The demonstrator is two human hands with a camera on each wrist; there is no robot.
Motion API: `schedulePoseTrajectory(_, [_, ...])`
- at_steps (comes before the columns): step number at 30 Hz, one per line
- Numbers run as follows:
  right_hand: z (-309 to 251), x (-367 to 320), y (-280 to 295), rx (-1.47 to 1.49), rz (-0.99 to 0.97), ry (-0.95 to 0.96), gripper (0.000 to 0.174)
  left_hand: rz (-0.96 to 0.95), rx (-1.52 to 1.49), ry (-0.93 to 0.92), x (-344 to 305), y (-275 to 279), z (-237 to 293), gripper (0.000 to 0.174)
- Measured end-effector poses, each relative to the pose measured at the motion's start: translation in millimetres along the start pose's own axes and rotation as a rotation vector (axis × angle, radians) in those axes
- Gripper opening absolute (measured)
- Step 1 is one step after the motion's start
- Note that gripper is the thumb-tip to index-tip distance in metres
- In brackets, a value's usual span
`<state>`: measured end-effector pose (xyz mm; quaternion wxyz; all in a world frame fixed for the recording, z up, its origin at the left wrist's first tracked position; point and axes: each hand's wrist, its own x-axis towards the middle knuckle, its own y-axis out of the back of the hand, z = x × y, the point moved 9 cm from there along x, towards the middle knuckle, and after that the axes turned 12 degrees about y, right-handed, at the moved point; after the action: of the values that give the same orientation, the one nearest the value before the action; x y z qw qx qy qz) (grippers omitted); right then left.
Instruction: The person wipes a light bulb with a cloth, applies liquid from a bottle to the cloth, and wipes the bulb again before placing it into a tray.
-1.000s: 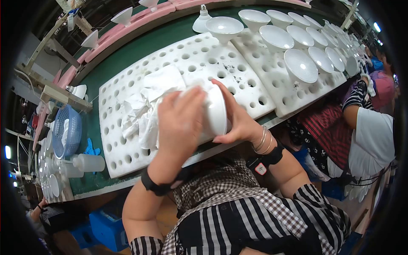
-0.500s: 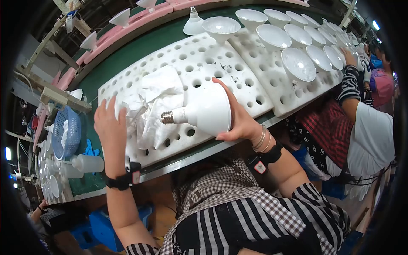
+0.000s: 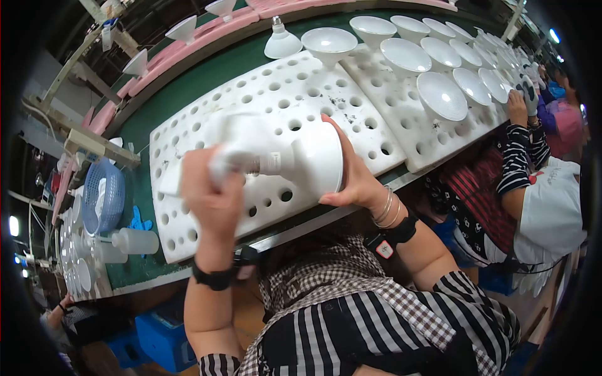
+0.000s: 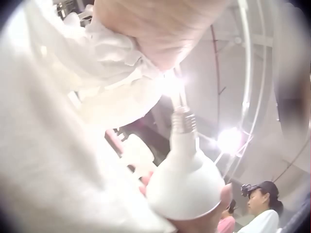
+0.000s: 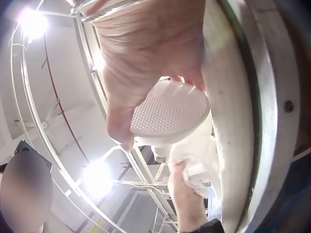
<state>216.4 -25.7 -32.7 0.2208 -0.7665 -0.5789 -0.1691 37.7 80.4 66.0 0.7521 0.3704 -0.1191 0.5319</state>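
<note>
My right hand (image 3: 354,182) grips a white reflector bulb (image 3: 313,164) by its wide rim and holds it sideways above the tray, metal screw base (image 3: 263,166) pointing left. In the right wrist view the fingers (image 5: 146,63) curl round the ribbed lens (image 5: 167,114). My left hand (image 3: 213,182) clutches a bunched white cloth (image 3: 241,141) against the bulb's neck; the cloth is blurred. From the left wrist the cloth (image 4: 97,97) fills the left side and the bulb (image 4: 187,179) shows with its thread up.
A white foam tray (image 3: 282,94) full of holes lies under the hands. A second tray (image 3: 389,106) to the right carries several bulbs face up. A blue basket (image 3: 100,194) and a plastic bottle (image 3: 135,240) stand at left. Another person (image 3: 539,207) works at right.
Half a second ago my left hand lay flat on the tray's left side, the cloth lying loose. It has since grabbed the cloth and lifted it to the bulb's neck. The right hand barely moved.
</note>
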Motion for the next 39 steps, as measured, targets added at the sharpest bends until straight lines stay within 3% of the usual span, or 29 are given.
schedulePoseTrajectory(1, [6, -2, 1, 0.007, -0.011, -0.003, 0.13, -0.044, 0.12, -0.311, -12, -19, 43, 0.024])
schedulePoseTrajectory(4, [18, -6, 8, -0.082, -0.08, -0.079, 0.13, -0.26, 0.264, -0.391, -30, -73, 75, 0.029])
schedulePoseTrajectory(6, [8, -2, 5, 0.018, 0.003, -0.098, 0.131, -0.195, 0.331, -0.443, -22, -84, 62, 0.038])
schedulePoseTrajectory(7, [2, 0, 2, 0.121, 0.062, -0.084, 0.131, -0.077, 0.323, -0.406, -15, -79, 44, 0.034])
schedulePoseTrajectory(9, [11, -1, -2, -0.005, -0.008, -0.073, 0.13, -0.123, 0.441, -0.202, -3, -73, 2, 0.032])
schedulePoseTrajectory(10, [13, 2, -4, -0.033, -0.03, -0.065, 0.13, -0.115, 0.443, -0.209, 0, -71, -6, 0.032])
schedulePoseTrajectory(12, [14, -3, -8, -0.049, -0.046, -0.067, 0.13, -0.157, 0.091, 0.548, 2, -60, -87, 0.037])
schedulePoseTrajectory(13, [7, -4, -7, -0.071, -0.033, -0.014, 0.13, -0.153, 0.096, 0.547, 3, -57, -102, 0.037])
schedulePoseTrajectory(14, [1, -7, -6, -0.094, -0.02, 0.039, 0.129, -0.086, -0.356, 0.674, 1, -52, -127, 0.038])
schedulePoseTrajectory(16, [-6, -17, -3, -0.196, 0.001, 0.16, 0.131, 0.021, -0.749, 0.723, 5, -39, -131, 0.039])
schedulePoseTrajectory(17, [-7, -22, -2, -0.228, 0.016, 0.193, 0.132, 0.027, -0.749, 0.729, 2, -32, -130, 0.039])
schedulePoseTrajectory(19, [-7, -27, -2, -0.244, 0.035, 0.223, 0.133, -0.153, 0.049, 0.63, 3, -26, -108, 0.039])
schedulePoseTrajectory(20, [-10, -28, -1, -0.261, 0.061, 0.263, 0.134, -0.017, 0.089, 0.314, 2, -23, -96, 0.044])
schedulePoseTrajectory(21, [-9, -27, -1, -0.262, 0.057, 0.266, 0.134, -0.012, 0.088, 0.313, -1, -20, -89, 0.044])
schedulePoseTrajectory(24, [-11, -27, -3, -0.364, 0.03, 0.321, 0.135, 0.063, 0.393, -0.106, -18, -14, -21, 0.056])
schedulePoseTrajectory(25, [-10, -26, -3, -0.363, 0.033, 0.321, 0.135, 0.061, 0.394, -0.107, -24, -17, -14, 0.056])
schedulePoseTrajectory(27, [-9, -28, -3, -0.367, 0.036, 0.337, 0.135, -0.352, -0.534, 0.636, -42, -57, -54, 0.066])
schedulePoseTrajectory(28, [-7, -30, -3, -0.369, 0.036, 0.331, 0.135, -0.395, -0.722, 0.746, -46, -69, -52, 0.064])
schedulePoseTrajectory(32, [-8, -30, -2, -0.47, 0.023, 0.338, 0.132, -0.394, -0.706, 0.838, -45, -79, -54, 0.05])
schedulePoseTrajectory(34, [-6, -30, -4, -0.547, -0.01, 0.321, 0.13, -0.354, -0.549, 0.914, -45, -76, -63, 0.021])
schedulePoseTrajectory(36, [-8, -30, -7, -0.479, 0.011, 0.382, 0.131, -0.279, -0.53, 0.842, -39, -78, -72, 0.015])
schedulePoseTrajectory(38, [-6, -26, -5, -0.366, 0.032, 0.281, 0.132, -0.203, -0.463, 0.712, -29, -76, -76, 0.032])
schedulePoseTrajectory(39, [-3, -24, -2, -0.253, 0.063, 0.185, 0.133, -0.215, -0.466, 0.718, -30, -76, -73, 0.032])
